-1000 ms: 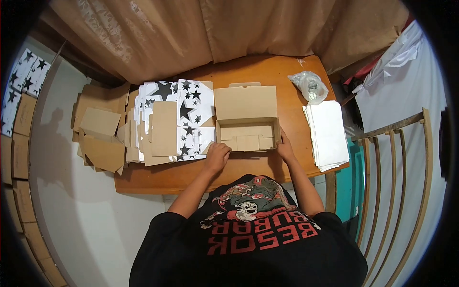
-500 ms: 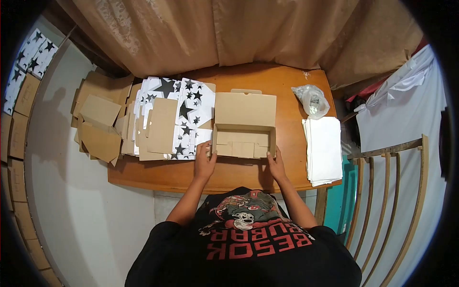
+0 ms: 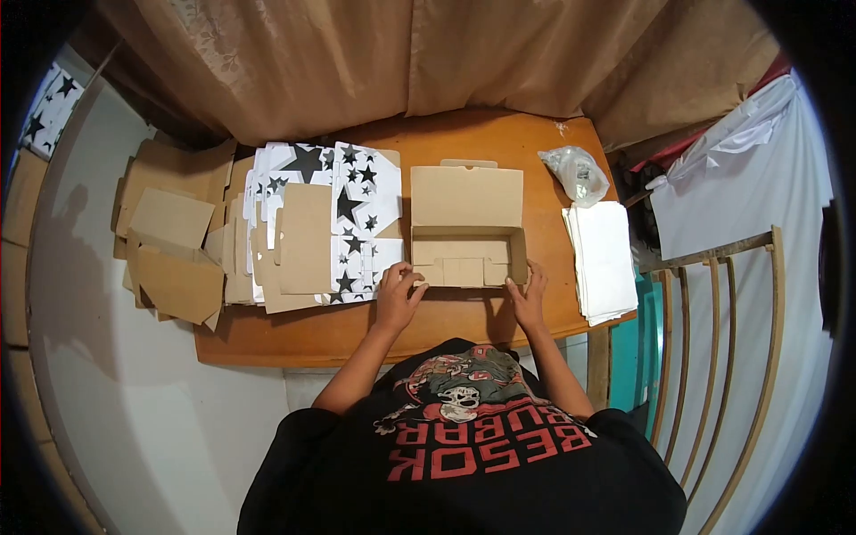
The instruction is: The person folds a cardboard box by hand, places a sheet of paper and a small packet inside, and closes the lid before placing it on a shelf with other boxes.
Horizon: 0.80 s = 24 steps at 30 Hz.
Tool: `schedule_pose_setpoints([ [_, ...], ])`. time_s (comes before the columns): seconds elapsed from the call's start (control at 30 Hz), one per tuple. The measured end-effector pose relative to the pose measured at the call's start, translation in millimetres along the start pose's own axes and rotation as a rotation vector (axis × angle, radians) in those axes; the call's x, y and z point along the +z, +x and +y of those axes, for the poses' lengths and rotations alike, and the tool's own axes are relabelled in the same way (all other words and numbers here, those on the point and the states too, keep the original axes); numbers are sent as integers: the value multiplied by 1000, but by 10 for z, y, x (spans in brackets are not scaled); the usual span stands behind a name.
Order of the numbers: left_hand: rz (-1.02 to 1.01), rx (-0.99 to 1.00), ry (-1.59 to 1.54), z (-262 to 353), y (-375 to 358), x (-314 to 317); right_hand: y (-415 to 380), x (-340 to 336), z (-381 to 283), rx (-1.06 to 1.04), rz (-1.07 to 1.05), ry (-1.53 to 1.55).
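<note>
An open brown cardboard box (image 3: 468, 198) stands on the wooden table, its lid folded back away from me. Its inside shows, with folded panels along the near wall. My left hand (image 3: 398, 294) is at the box's near left corner, fingers curled against it. At the near right corner, my right hand (image 3: 530, 294) holds the box with the thumb in front and the fingers along the side. Left of the box lie star-printed white cardboard sheets (image 3: 364, 192), with a plain brown flat piece (image 3: 306, 239) on top of them.
More flattened brown cardboard (image 3: 178, 276) is heaped at the table's left end. On the right lie a stack of white sheets (image 3: 604, 263) and a clear plastic bag (image 3: 578, 174). A wooden rack (image 3: 774, 303) stands beyond the table's right edge. Brown curtains (image 3: 312, 67) hang behind.
The view has shifted a little. The box sits slightly farther right in the view, and both hands have slid toward its near corners. My left fingers are more curled than before.
</note>
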<state>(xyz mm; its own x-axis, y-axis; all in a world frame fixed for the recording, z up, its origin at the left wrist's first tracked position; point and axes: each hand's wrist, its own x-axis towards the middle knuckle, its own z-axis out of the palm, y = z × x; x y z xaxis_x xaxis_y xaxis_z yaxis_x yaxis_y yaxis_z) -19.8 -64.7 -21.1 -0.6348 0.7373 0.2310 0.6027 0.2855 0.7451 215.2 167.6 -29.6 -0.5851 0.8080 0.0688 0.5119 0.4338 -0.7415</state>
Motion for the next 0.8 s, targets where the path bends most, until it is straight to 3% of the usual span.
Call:
schedule_pose_setpoints([
  [0.27,10,-61,-81,-61,105,15,75,-151,-11,34,13,-26],
  [0.37,-66,-138,-96,-209,117,99,152,-96,119,-49,-20,-3],
  [0.6,-170,-284,-126,-333,21,241,213,18,302,-43,-145,-5],
  [0.73,-82,-266,-11,-255,-133,406,216,-85,357,-25,-270,158],
  [0.8,-112,-346,-13,-153,-213,515,220,-162,363,-3,-379,244],
])
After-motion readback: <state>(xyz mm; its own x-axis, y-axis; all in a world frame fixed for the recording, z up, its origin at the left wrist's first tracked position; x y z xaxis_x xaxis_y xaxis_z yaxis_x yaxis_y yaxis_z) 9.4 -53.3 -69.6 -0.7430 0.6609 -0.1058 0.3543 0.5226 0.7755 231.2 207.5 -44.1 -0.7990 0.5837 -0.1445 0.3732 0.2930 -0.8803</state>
